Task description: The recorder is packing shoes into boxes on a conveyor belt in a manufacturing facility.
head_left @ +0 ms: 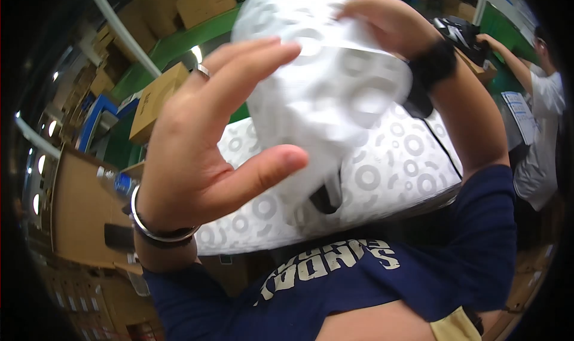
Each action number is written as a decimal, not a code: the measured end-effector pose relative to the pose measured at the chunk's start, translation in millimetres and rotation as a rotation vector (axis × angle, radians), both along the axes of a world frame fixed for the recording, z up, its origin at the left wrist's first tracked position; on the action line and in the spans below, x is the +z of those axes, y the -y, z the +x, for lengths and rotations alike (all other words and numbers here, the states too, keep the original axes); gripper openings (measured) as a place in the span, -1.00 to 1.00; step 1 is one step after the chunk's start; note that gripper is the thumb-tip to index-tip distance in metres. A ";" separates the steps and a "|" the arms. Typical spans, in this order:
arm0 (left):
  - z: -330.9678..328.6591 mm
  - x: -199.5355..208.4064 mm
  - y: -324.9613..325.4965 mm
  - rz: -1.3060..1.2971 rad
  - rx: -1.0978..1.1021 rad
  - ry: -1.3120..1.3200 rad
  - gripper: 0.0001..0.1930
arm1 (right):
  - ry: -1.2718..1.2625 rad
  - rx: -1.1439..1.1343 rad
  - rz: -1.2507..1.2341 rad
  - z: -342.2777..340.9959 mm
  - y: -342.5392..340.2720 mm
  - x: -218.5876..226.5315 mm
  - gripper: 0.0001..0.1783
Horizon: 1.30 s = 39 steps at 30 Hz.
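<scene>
In front of me a raised, crumpled sheet of white wrapping paper with grey ring prints hangs in loose folds. My right hand is at its upper right, fingers bent in and gripping the paper. My left hand is at the sheet's left side, thumb and fingers spread wide, holding nothing. Below the folds a small black part shows; most of it is covered, so its kind is hidden. Under everything lies a stack of the same printed paper.
A cardboard box stands beyond my left hand, with a plastic bottle near my left wrist. At the right, a person in a white shirt reaches toward a black-and-white item. A printed sheet hangs nearby.
</scene>
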<state>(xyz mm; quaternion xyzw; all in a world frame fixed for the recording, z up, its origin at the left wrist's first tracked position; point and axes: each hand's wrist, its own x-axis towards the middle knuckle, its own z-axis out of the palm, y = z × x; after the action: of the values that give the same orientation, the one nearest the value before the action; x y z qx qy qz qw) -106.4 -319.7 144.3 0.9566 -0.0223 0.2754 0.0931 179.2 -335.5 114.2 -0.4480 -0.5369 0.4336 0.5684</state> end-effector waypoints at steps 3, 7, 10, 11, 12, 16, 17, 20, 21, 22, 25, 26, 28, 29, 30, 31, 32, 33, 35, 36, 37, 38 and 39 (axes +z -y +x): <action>16.1 -34.9 -21.7 -0.026 0.077 -0.157 -0.43 | -0.184 -0.314 -0.294 41.5 58.5 -62.0 -0.79; 73.7 -90.0 -40.9 0.182 0.078 -0.411 -0.43 | -0.064 -0.647 -0.570 74.9 105.0 -156.4 -0.52; 90.8 -118.2 -56.6 0.105 0.001 -0.605 -0.35 | 0.355 -0.743 -0.502 94.2 86.5 -136.7 -0.35; 97.7 -120.5 -56.1 0.119 -0.030 -0.620 -0.34 | 0.345 -0.710 -0.287 116.6 72.1 -134.0 -0.31; 100.4 -117.2 -50.9 0.095 -0.024 -0.641 -0.36 | 0.339 -0.659 -0.067 141.2 51.7 -131.1 -0.26; 110.7 -118.9 -43.7 0.085 0.002 -0.684 -0.37 | 0.763 -1.210 -0.152 213.0 -30.5 -118.6 0.12; 112.8 -119.1 -42.2 0.078 -0.005 -0.682 -0.37 | 0.704 -1.247 -0.195 233.0 -46.1 -129.8 0.22; 112.3 -120.0 -40.3 0.082 -0.003 -0.669 -0.38 | 0.544 -1.096 -0.165 263.1 -78.9 -155.7 0.06; 111.6 -120.1 -40.5 0.078 -0.006 -0.669 -0.38 | 0.403 -1.021 -0.062 262.7 -83.3 -159.9 -0.11; 111.7 -121.4 -41.4 0.068 -0.010 -0.670 -0.38 | 0.404 -1.015 -0.060 258.6 -87.8 -151.3 -0.11; 113.9 -116.0 -37.9 0.082 -0.038 -0.666 -0.38 | 0.648 -0.862 0.183 263.8 -79.5 -140.1 -0.50; 102.0 -122.0 -45.0 0.047 0.013 -0.673 -0.40 | 0.496 -0.738 0.152 202.9 -69.6 -113.5 -0.62; 104.2 -121.2 -44.0 0.049 0.008 -0.641 -0.49 | 0.288 -0.599 0.240 172.1 -23.5 -92.1 -0.68; 106.3 -119.8 -44.4 0.054 -0.003 -0.656 -0.52 | 0.272 -0.606 0.238 142.9 6.4 -79.5 -0.65; 108.1 -118.9 -44.4 0.065 -0.011 -0.670 -0.55 | 0.427 -0.611 0.283 115.8 37.7 -65.6 -0.61; 109.8 -122.3 -44.1 0.023 -0.025 -0.598 -0.55 | 0.543 -0.634 0.440 100.7 62.2 -62.6 -0.62; 113.9 -125.7 -46.9 0.013 -0.044 -0.612 -0.55 | 0.665 -0.553 0.386 79.1 90.2 -49.6 -0.62; 116.5 -127.8 -50.4 0.010 -0.027 -0.615 -0.55 | 0.598 -0.492 0.473 61.0 104.9 -49.2 -0.65; 111.3 -126.5 -53.9 0.078 0.001 -0.633 -0.50 | 0.341 -0.421 0.414 28.1 131.6 -50.3 -0.62; 108.9 -124.2 -49.7 0.090 -0.006 -0.627 -0.50 | 0.086 -0.392 0.300 9.6 147.4 -48.0 -0.60; 109.2 -125.8 -50.8 0.075 0.000 -0.621 -0.47 | -0.052 -0.408 0.214 6.8 150.1 -52.7 -0.60; 111.4 -125.3 -50.7 0.062 0.004 -0.611 -0.44 | -0.050 -0.416 0.213 12.5 154.6 -56.2 -0.60; 112.4 -119.7 -47.3 0.063 0.014 -0.653 -0.41 | -0.138 -0.493 0.018 24.4 158.8 -57.8 -0.64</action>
<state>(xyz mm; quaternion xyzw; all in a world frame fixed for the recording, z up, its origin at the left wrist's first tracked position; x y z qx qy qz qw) 6.0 -272.3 24.6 0.9969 0.0067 -0.0459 0.0636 203.6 -494.3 56.5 -0.5299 -0.3751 0.3065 0.6961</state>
